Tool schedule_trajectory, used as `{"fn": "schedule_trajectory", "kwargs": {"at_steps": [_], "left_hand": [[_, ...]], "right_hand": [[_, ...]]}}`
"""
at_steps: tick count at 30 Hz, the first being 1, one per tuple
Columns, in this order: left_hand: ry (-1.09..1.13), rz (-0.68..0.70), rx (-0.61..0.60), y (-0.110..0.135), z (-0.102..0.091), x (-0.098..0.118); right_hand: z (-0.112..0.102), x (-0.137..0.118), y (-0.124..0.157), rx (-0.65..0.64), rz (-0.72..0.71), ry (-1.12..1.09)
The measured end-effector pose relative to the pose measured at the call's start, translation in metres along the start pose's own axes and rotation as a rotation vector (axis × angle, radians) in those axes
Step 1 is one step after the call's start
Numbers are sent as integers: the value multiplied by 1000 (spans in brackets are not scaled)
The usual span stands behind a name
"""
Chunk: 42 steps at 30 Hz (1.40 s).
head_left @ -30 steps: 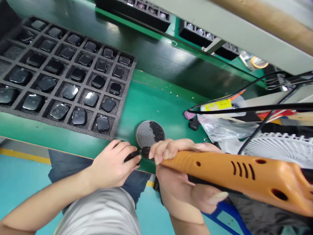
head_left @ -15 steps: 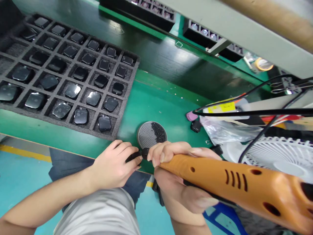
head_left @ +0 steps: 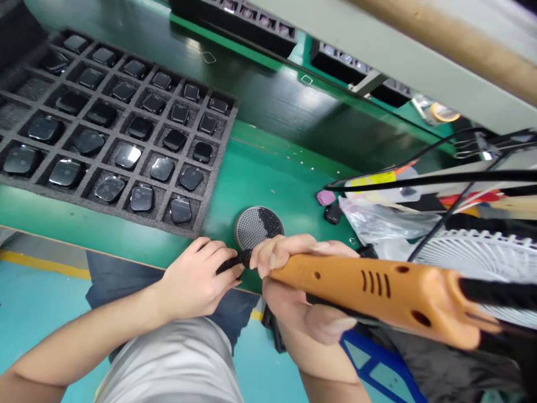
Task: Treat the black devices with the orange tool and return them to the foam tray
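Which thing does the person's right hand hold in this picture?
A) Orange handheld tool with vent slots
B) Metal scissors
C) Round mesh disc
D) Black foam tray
A. The right hand wraps around the orange handheld tool, its front end beside the small black part in the left hand.

A green bench mat (head_left: 272, 168) is leaving passage behind the round perforated metal dish (head_left: 251, 229); a grey foam tray (head_left: 113, 215) is walling its left; a clear plastic bag (head_left: 377, 224) and black cable (head_left: 419, 180) are crowding its right; an orange plastic power tool (head_left: 377, 285) is barring its front.
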<state>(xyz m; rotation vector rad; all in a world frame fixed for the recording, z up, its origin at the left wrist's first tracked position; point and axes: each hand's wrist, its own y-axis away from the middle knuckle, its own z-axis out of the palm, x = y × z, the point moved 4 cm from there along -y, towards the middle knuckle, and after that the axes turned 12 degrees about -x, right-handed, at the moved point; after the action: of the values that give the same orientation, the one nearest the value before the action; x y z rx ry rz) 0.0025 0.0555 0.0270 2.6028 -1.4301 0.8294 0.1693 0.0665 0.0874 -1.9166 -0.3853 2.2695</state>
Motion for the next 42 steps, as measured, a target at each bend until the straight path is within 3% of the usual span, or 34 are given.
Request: {"fn": "schedule_trajectory", "kwargs": {"at_steps": [2, 6, 10, 21, 35, 42], "left_hand": [[-33, 12, -46, 2, 1, 0], [-50, 73, -133, 4, 3, 1], [-50, 38, -86, 3, 0, 0], [-90, -34, -24, -1, 0, 2], [-74, -27, 8, 0, -1, 1], [-44, 36, -15, 4, 1, 1]], "right_hand": [[-6, -9, -3, 19, -82, -17], [-30, -17, -8, 252, -239, 26], [-42, -5, -14, 327, -265, 44], [-45, 5, -13, 337, -177, 54], [-43, 8, -12, 321, -242, 23], [-31, -17, -6, 312, -207, 28]]}}
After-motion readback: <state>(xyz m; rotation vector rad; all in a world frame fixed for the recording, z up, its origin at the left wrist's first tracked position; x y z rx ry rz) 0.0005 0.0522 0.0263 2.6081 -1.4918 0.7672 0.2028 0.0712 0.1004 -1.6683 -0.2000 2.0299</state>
